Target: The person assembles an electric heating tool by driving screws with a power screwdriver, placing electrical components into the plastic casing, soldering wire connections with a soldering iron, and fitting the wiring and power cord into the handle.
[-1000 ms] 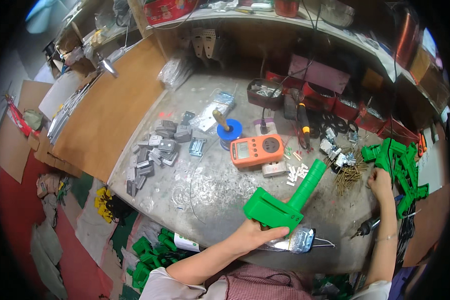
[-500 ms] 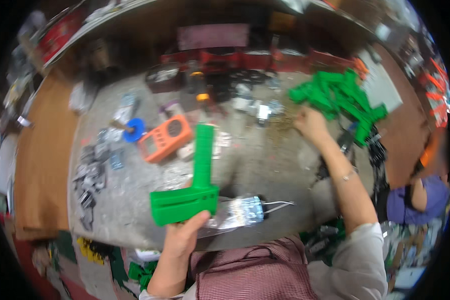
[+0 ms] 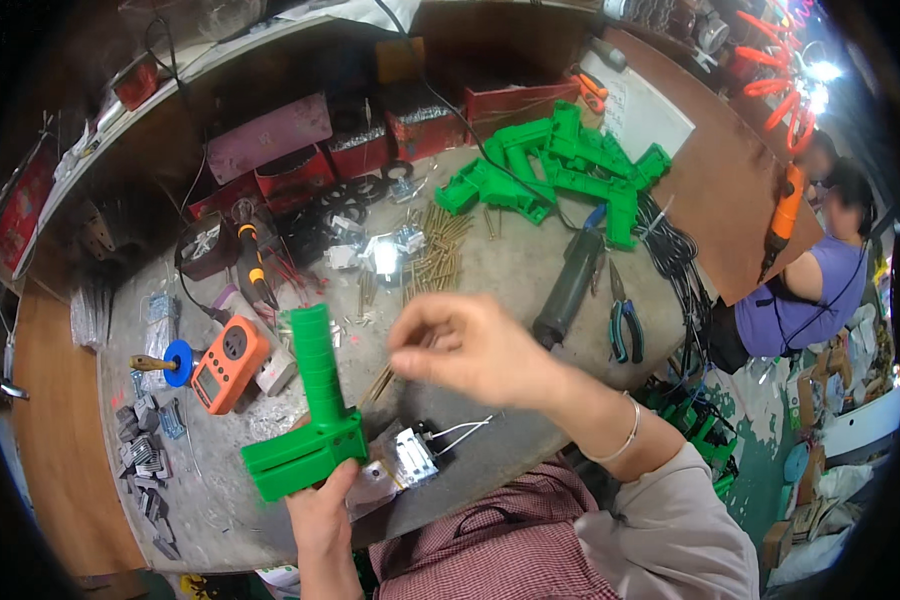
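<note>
My left hand (image 3: 322, 505) grips a green plastic tool housing (image 3: 305, 462), with a ribbed tube standing up from a wider base. To its right, my right hand (image 3: 450, 345) is raised over the bench with curled fingers. Thin brass-coloured screws (image 3: 379, 384) stick out below its fingertips; how many is unclear. Behind that hand lies a pile of long brass-coloured screws (image 3: 438, 250). A clear bag with a silvery part and white wires (image 3: 415, 458) rests beside the housing, near the bench's front edge.
More green housings (image 3: 560, 165) are heaped at the back right. Pliers (image 3: 625, 320), a dark cylindrical tool (image 3: 573, 280) and black cables (image 3: 670, 250) lie on the right. An orange meter (image 3: 232, 365) and small grey blocks (image 3: 142, 450) are on the left. A person in purple (image 3: 820, 285) sits beyond.
My right hand has come away from the screw pile toward the green housing, with screws at its fingertips. My left hand still holds the housing. The whole view has turned to the right.
</note>
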{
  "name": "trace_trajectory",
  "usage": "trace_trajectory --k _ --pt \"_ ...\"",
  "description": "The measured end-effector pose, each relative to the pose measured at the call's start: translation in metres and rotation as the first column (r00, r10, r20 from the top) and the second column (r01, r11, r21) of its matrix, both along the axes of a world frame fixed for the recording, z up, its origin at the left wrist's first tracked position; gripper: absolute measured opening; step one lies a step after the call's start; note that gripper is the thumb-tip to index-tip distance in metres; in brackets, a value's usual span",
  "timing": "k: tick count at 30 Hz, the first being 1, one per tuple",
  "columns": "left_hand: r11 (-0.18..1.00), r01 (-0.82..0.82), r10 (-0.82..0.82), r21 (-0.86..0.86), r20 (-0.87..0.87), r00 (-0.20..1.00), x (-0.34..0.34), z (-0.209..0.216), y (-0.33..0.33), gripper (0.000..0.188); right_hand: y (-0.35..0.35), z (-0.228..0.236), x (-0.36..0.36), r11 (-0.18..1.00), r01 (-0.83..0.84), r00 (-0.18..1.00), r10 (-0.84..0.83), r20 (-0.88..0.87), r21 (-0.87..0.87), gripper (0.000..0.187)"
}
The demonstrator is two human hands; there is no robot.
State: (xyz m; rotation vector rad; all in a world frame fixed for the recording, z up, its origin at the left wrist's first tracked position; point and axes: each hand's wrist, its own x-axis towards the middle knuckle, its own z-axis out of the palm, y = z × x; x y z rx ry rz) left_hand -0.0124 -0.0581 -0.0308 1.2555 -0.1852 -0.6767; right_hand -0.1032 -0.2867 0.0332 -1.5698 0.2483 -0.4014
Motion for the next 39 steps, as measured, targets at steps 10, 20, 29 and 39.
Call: trace_trajectory --k 10,20,29,39 --pt "0.992 0.103 -0.098 -0.077 0.065 0.993 0.001 0.022 -0.029 0.071 0.007 0.042 -0.023 0.820 0.020 0.997 0.027 0.074 -0.572 0.013" --pt "0.970 0.216 -0.196 -0.113 0.169 0.966 0.000 0.028 -0.029 0.067 0.010 0.047 -0.027 0.845 0.060 0.998 -0.041 0.046 -0.532 0.012" --pt "0.981 0.190 -0.184 0.023 0.395 0.900 0.001 0.026 -0.031 0.065 0.004 0.050 -0.030 0.826 -0.005 0.997 -0.040 -0.067 -0.563 0.013" --pt "0.989 0.144 -0.131 -0.018 0.316 0.940 -0.004 0.015 -0.035 0.063 0.023 0.034 -0.025 0.809 0.232 0.969 -0.145 0.199 -0.540 0.024"
